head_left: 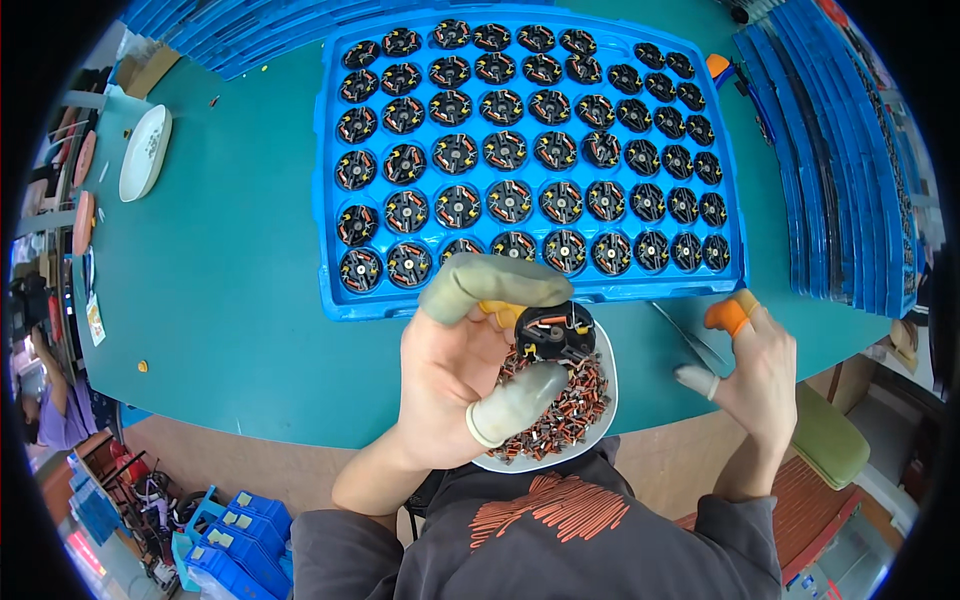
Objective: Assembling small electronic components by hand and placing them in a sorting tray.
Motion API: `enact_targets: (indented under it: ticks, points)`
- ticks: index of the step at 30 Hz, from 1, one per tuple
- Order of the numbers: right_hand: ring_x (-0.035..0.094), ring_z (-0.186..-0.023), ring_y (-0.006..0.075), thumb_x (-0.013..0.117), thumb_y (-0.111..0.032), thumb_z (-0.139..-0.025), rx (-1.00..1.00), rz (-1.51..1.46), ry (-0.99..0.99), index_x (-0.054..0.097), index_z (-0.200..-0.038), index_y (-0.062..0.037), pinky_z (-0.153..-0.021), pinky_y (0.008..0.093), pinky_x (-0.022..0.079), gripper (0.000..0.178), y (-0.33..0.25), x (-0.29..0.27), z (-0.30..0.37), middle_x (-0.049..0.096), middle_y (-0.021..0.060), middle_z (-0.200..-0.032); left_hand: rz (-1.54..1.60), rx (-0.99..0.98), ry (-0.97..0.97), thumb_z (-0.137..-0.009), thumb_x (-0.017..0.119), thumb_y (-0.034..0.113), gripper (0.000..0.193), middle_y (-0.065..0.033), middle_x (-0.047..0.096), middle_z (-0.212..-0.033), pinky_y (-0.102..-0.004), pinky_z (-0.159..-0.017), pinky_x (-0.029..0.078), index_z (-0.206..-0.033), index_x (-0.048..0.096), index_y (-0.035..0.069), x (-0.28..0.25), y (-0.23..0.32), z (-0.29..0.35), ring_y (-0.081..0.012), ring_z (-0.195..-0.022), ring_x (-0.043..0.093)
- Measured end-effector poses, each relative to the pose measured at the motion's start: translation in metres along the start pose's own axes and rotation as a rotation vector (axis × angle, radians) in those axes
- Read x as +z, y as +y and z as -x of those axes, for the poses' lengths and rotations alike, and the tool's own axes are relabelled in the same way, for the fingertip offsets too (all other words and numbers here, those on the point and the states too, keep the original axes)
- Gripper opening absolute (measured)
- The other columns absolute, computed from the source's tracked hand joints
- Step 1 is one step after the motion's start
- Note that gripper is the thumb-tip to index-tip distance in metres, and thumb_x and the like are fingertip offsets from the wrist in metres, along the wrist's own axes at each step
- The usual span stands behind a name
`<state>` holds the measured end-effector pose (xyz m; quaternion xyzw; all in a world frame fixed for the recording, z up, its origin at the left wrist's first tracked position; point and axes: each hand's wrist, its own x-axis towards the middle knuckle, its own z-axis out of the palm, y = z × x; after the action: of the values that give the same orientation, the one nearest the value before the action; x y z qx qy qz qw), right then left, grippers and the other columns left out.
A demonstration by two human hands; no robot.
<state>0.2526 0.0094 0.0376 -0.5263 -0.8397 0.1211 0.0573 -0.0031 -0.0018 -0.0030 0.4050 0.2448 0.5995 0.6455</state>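
Note:
My left hand (450,360), in pale rubber finger cots, is closed around a round black brush holder (556,333) with orange-brown and yellow parts and a thin wire on it. It holds the disc between thumb and fingers above a white bowl (608,400) full of small dark and copper-coloured pieces (560,418). To the right, my right hand (755,365) has its thumb and index finger apart, with an orange cot and a whitish one. A pair of metal tweezers (690,338) lies on the table beside those fingertips; no grip on it shows.
A blue tray (325,200) holds rows of similar black discs across the green table (230,300). Stacked blue trays stand at the right (830,170) and far left (230,35). A white oval dish (147,150) sits at left; an orange-tipped tool (718,66) lies behind the tray's right side.

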Motion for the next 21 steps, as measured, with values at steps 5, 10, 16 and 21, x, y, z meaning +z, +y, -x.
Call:
enact_targets:
  ticks: [5,10,16,21]
  points:
    - [0.051,-0.061,0.0249,0.070,-0.014,-0.059,0.193,-0.144,-0.149,0.051,-0.075,-0.0005,-0.054,0.0318,0.040,0.028,0.011,0.016,0.020,0.051,0.0099,-0.076,-0.021,0.028,0.005,-0.064,0.063,0.000,0.045,-0.0116,0.048,-0.103,-0.0328,-0.086,0.037,-0.105,0.044,-0.001,0.001,-0.003,0.000,-0.0194,-0.100,0.047]
    - [0.051,-0.060,0.0185,0.062,-0.006,-0.070,0.309,-0.607,0.043,0.050,-0.085,0.0003,-0.055,0.0267,0.042,0.020,0.020,0.011,0.028,0.050,0.0095,-0.076,-0.013,0.055,0.064,-0.065,0.063,0.000,0.044,-0.0109,0.048,-0.103,-0.0326,-0.086,0.037,-0.104,0.044,-0.001,0.001,0.001,0.001,-0.0186,-0.099,0.048]
    - [0.049,-0.065,0.0169,0.053,-0.006,-0.078,-0.030,-1.120,0.972,0.042,-0.095,0.0014,-0.047,0.0266,0.046,0.021,-0.043,0.021,-0.007,0.048,0.0120,-0.079,-0.065,0.186,0.078,-0.065,0.060,-0.004,0.041,-0.0106,0.048,-0.102,-0.0313,-0.084,0.039,-0.103,0.044,-0.001,0.004,-0.001,0.002,-0.0175,-0.097,0.049]
    - [0.062,-0.064,0.0268,0.065,-0.022,-0.071,-0.274,-1.000,0.758,0.056,-0.078,0.0016,-0.064,0.0344,0.049,0.026,-0.081,0.019,-0.025,0.060,0.0137,-0.074,-0.146,0.253,0.150,-0.066,0.060,-0.005,0.040,-0.0107,0.049,-0.102,-0.0300,-0.081,0.041,-0.102,0.044,-0.001,0.005,0.001,0.002,-0.0170,-0.094,0.050]
